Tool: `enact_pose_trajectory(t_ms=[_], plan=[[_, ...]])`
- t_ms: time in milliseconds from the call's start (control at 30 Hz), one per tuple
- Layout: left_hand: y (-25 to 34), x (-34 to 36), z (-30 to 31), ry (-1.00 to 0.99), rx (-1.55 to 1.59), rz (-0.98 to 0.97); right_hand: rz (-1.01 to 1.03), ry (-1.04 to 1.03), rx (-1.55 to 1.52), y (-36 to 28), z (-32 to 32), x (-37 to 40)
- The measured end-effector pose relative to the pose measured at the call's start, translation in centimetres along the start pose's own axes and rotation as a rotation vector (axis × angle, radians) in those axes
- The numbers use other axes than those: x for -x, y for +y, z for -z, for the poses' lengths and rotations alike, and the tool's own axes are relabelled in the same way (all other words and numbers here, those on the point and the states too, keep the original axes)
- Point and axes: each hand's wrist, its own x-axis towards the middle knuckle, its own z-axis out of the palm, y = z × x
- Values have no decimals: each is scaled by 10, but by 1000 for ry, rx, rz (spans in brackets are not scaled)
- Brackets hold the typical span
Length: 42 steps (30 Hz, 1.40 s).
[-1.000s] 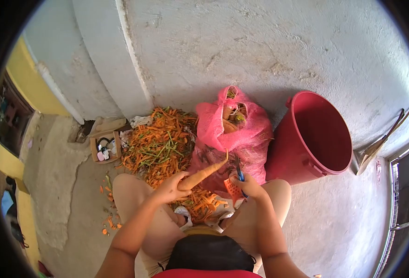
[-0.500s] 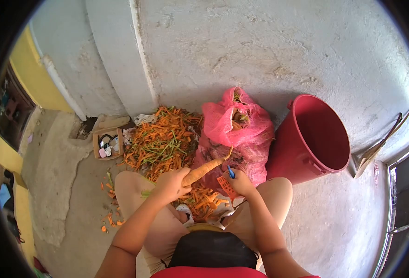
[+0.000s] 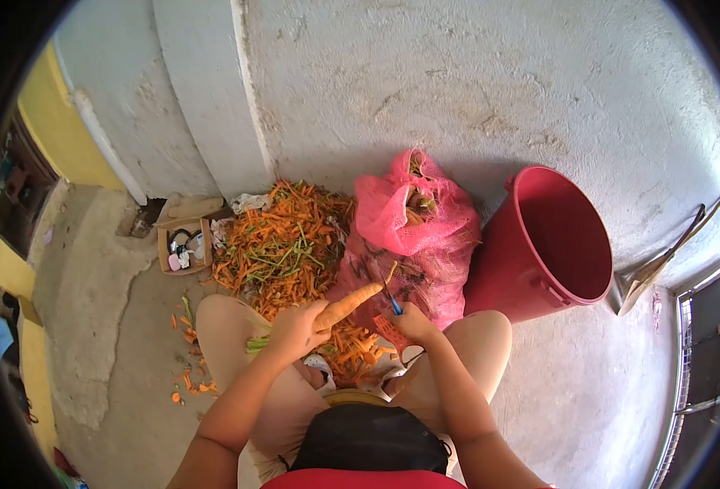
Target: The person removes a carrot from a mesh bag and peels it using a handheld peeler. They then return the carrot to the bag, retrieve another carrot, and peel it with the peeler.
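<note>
My left hand (image 3: pixel 296 330) is closed round the thick end of a long orange carrot (image 3: pixel 345 307), whose thin tip points up and to the right. In my right hand (image 3: pixel 413 323) is a blue-handled knife (image 3: pixel 395 305), its dark blade at the carrot's thin end. The same hand also holds an orange slotted tool (image 3: pixel 389 332) below the knife. Beneath the hands, orange peelings (image 3: pixel 360 352) lie between my feet. A larger heap of peelings and green stems (image 3: pixel 282 253) is beyond my left knee.
A pink mesh sack (image 3: pixel 417 236) stands against the wall, beside a tilted-looking red bin (image 3: pixel 531 253). At the left is a cardboard box (image 3: pixel 164 251) with small items. A dustpan-like tool (image 3: pixel 641 287) leans at the right wall.
The knife blade has come up to the carrot's thin end as my right hand moved slightly left. The carrot has shifted a little left, and the whole view has moved slightly.
</note>
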Motion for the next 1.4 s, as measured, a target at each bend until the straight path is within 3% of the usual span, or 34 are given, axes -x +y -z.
enact_pose_trajectory(t_ms=[233,333,433,467,633,733,867,1033,1233,1333,1400], plan=[[0,-5,-7,17,1,24,54,63,33,6,-4,-10],[-4,-6,-13,-11,55,54,-38,82,57,15,-5,-18],[-30,-19,-39,166,787,225,49,173,306,98,-22,-57],[-3,-30,-10,195,1046,381,11,139,266,91,-24,-52],[-6,-49,9,8,1608,334,-91,82,148,50,-14,-35],[-14,-48,-3,-152,1952,394,-80,217,78,50,-16,-37],[-28,-46,-32,-211,2125,448,-120,275,-64,43,-17,-39],[-35,-51,-57,-51,1936,642,-71,360,-216,26,-14,-32],[-39,-54,-66,-32,1828,626,-29,410,-283,25,-13,-34],[-44,-59,-65,111,1662,601,287,220,-107,16,-15,-21],[-48,-64,-62,175,1591,577,337,58,361,0,-14,-9]])
